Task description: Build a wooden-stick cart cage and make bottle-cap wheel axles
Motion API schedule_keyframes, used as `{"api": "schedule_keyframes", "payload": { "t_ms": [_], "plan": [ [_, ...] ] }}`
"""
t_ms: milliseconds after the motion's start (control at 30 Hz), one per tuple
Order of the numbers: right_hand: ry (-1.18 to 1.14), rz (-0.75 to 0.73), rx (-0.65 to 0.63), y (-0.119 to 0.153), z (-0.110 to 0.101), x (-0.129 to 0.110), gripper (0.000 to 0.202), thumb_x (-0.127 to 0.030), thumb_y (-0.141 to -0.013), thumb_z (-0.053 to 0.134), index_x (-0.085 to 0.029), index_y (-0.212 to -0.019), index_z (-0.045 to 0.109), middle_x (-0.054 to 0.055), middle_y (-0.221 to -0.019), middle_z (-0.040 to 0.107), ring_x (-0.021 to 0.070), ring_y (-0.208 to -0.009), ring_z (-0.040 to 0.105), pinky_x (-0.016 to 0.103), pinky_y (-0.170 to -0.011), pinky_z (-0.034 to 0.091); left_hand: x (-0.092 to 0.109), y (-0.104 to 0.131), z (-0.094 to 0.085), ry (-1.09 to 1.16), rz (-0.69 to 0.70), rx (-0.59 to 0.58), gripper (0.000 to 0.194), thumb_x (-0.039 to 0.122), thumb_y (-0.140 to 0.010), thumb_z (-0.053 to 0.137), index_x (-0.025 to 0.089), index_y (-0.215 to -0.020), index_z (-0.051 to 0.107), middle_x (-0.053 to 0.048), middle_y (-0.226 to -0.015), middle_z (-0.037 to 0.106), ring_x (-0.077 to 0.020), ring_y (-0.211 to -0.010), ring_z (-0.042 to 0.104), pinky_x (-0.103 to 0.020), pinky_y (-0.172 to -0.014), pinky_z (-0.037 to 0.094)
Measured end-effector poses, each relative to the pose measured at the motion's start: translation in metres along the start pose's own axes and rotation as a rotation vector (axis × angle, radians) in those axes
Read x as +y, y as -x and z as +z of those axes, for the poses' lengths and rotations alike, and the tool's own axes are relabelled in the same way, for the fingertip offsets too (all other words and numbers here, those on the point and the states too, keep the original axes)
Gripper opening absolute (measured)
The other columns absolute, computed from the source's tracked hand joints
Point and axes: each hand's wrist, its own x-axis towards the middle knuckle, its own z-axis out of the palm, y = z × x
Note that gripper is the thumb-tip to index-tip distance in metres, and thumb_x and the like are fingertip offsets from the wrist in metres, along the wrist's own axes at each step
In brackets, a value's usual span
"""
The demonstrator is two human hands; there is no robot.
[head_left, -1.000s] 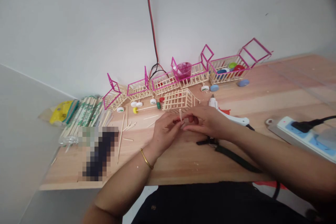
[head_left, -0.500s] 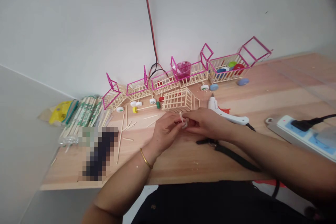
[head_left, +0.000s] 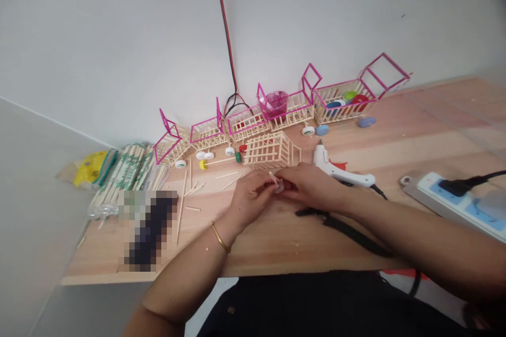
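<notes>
Above the table's middle my left hand (head_left: 251, 195) and my right hand (head_left: 310, 184) meet fingertip to fingertip. Between them a short pale wooden stick (head_left: 272, 177) pokes up, tilted, beside a small whitish cap-like piece (head_left: 280, 186). My left fingers pinch at the stick, and my right fingers close on the whitish piece; their tips partly hide both. Just behind my hands lies a small slatted cart body (head_left: 266, 150) of wooden sticks. To the right of it rests a white glue gun (head_left: 340, 171). Black-handled pliers (head_left: 348, 231) lie under my right forearm.
Pink-rimmed stick carts (head_left: 247, 124) with bottle-cap wheels line the wall, and a pink cup (head_left: 275, 105) stands among them. A stick axle (head_left: 219, 162) carries yellow and green caps. Bagged sticks (head_left: 126, 174) lie left, a power strip (head_left: 454, 200) right. Loose sticks (head_left: 193, 189) are scattered nearby.
The stick between my fingers leans further left, and the whitish piece has turned slightly and shows more. My hands stay in nearly the same place.
</notes>
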Motion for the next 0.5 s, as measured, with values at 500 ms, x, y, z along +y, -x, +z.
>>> {"api": "schedule_keyframes", "payload": {
  "t_ms": [500],
  "plan": [
    [0.068, 0.067, -0.045, 0.0012, 0.0075, 0.0001, 0.016, -0.033, -0.083, 0.059, -0.018, -0.089, 0.06, 0.005, -0.083, 0.07, 0.0201, -0.072, 0.062, 0.027, -0.06, 0.035, -0.0023, 0.0002, 0.0017, -0.063, -0.064, -0.068, 0.007, 0.021, -0.083, 0.058, 0.018, -0.083, 0.065, -0.002, -0.08, 0.069, -0.0153, -0.076, 0.062, -0.027, -0.071, 0.048]
  ]
}}
